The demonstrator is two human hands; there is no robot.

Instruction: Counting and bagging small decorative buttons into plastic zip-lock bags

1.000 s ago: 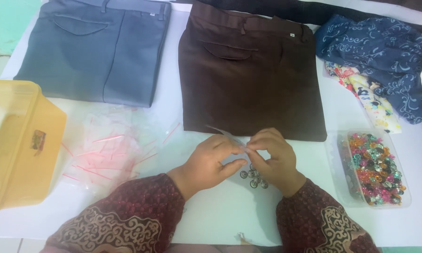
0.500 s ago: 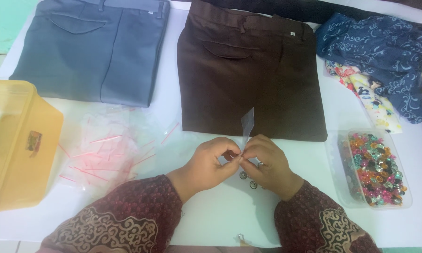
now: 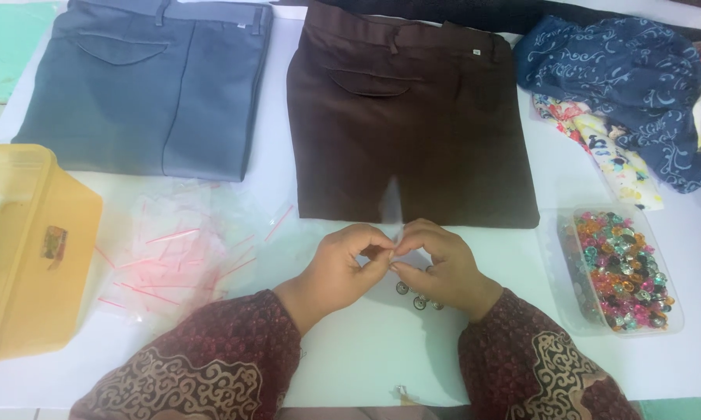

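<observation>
Above the tabletop [image 3: 350, 365], a small clear bag [image 3: 395, 204] is pinched upright between left hand [image 3: 342, 268] and right hand [image 3: 442, 268], fingers clenched on it, directly over loose buttons [image 3: 416, 297], presumably for filling.

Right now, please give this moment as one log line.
left hand + right hand: pinch small clear bag | buttons under hands | bead tray right | brown trousers behind
</observation>
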